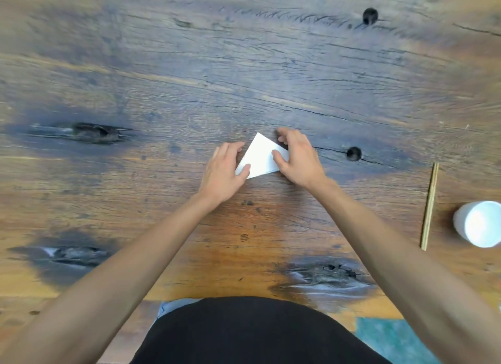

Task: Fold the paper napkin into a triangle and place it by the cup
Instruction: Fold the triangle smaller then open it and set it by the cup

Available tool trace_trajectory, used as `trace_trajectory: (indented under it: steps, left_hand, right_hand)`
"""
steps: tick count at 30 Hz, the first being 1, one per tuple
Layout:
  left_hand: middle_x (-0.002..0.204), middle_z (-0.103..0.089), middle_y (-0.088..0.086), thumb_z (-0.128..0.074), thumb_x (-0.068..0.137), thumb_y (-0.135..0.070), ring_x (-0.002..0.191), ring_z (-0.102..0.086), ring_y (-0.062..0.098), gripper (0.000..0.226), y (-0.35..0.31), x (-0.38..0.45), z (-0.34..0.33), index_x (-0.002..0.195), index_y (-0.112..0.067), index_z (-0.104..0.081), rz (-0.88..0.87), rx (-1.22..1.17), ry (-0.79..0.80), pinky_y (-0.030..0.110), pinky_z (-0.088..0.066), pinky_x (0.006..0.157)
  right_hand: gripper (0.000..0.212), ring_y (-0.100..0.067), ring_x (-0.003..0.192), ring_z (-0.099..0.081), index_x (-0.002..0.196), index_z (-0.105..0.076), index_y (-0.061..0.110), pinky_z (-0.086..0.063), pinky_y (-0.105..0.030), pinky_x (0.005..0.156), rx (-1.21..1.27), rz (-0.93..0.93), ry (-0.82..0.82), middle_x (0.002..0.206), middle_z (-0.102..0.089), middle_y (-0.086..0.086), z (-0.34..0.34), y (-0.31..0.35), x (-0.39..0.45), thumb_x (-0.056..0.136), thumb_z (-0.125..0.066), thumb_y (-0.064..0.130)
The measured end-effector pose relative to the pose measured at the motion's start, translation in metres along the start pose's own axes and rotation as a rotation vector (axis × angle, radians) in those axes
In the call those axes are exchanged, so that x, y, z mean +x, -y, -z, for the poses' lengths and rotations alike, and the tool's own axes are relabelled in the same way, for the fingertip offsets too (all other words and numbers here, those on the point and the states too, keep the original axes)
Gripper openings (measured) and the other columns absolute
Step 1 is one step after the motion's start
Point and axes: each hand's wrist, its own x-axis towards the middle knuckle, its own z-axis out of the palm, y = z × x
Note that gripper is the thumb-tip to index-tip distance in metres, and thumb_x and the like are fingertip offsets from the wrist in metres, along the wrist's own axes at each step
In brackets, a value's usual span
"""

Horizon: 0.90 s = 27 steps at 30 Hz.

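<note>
On the middle of the wooden counter (pixel 189 92) I see the paper napkin (pixel 259 157) lying flat, already showing a white triangular shape with one point aimed away from me. My left hand (pixel 225 171) rests at its left side, thumb pressed onto the lower left corner and the other fingers curled along the slanted left edge; the hand is not closed around the paper, only pressing on it. My right hand (pixel 296 160) covers the right corner, thumb laid on top of the napkin and fingers arched over the far edge, touching the wood beyond it. Whether those fingers pinch the edge I cannot tell. Both forearms reach in from the bottom of the view, above a dark garment.

Well apart to the right stands the white cup (pixel 478 224), upright, cut off by the frame's edge. Just beside it on its left lies a pair of thin wooden chopsticks (pixel 429 205), running roughly towards and away from me. Dark knots mark the counter's grain.
</note>
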Motion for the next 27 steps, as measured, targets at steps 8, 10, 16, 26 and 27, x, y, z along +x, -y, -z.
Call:
trace_trajectory:
  steps: [8, 10, 16, 26, 27]
  left_hand:
    - [0.133, -0.051, 0.007, -0.072, 0.085, -0.028, 0.124, -0.045, 0.028, 0.066, -0.004, 0.009, -0.019, 0.143, -0.012, -0.045, 0.08, 0.088, -0.005, 0.046, -0.044, 0.104]
    - [0.132, -0.051, 0.007, -0.073, 0.084, -0.027, 0.123, -0.045, 0.029, 0.067, -0.003, 0.009, -0.02, 0.143, -0.012, -0.046, 0.079, 0.09, -0.007, 0.046, -0.044, 0.103]
    - [0.129, -0.05, 0.006, -0.073, 0.083, -0.027, 0.12, -0.045, 0.027, 0.066, -0.001, 0.009, -0.021, 0.142, -0.015, -0.046, 0.08, 0.096, 0.0, 0.045, -0.045, 0.1]
    - [0.128, -0.049, 0.005, -0.073, 0.082, -0.024, 0.118, -0.043, 0.026, 0.062, -0.003, 0.009, -0.024, 0.139, -0.016, -0.049, 0.075, 0.097, -0.016, 0.043, -0.045, 0.1]
    - [0.128, -0.049, 0.005, -0.073, 0.082, -0.024, 0.119, -0.043, 0.026, 0.062, -0.003, 0.009, -0.023, 0.139, -0.016, -0.05, 0.075, 0.093, -0.016, 0.043, -0.045, 0.101]
  right_hand:
    - [0.047, -0.018, 0.093, -0.059, 0.128, -0.056, 0.021, -0.049, -0.036, 0.083, 0.06, -0.199, 0.137, 0.089, -0.056, 0.015, 0.003, 0.007, 0.022, 0.087, -0.074, 0.031]
    - [0.039, -0.017, 0.089, -0.059, 0.118, -0.059, 0.024, -0.048, -0.034, 0.078, 0.055, -0.245, 0.165, 0.086, -0.056, 0.015, 0.004, 0.009, 0.025, 0.085, -0.077, 0.032]
    - [0.017, -0.015, 0.087, -0.059, 0.099, -0.066, 0.024, -0.041, -0.022, 0.063, 0.125, -0.35, 0.172, 0.087, -0.06, 0.009, 0.005, 0.015, 0.025, 0.086, -0.077, 0.026]
    - [0.032, -0.024, 0.122, -0.053, 0.121, -0.064, 0.022, -0.048, -0.039, 0.1, 0.039, -0.335, 0.131, 0.126, -0.06, -0.008, -0.005, 0.027, 0.017, 0.09, -0.071, 0.028]
    - [0.03, -0.024, 0.124, -0.052, 0.119, -0.064, 0.022, -0.048, -0.04, 0.101, 0.049, -0.351, 0.134, 0.127, -0.059, -0.008, -0.005, 0.028, 0.017, 0.09, -0.071, 0.028]
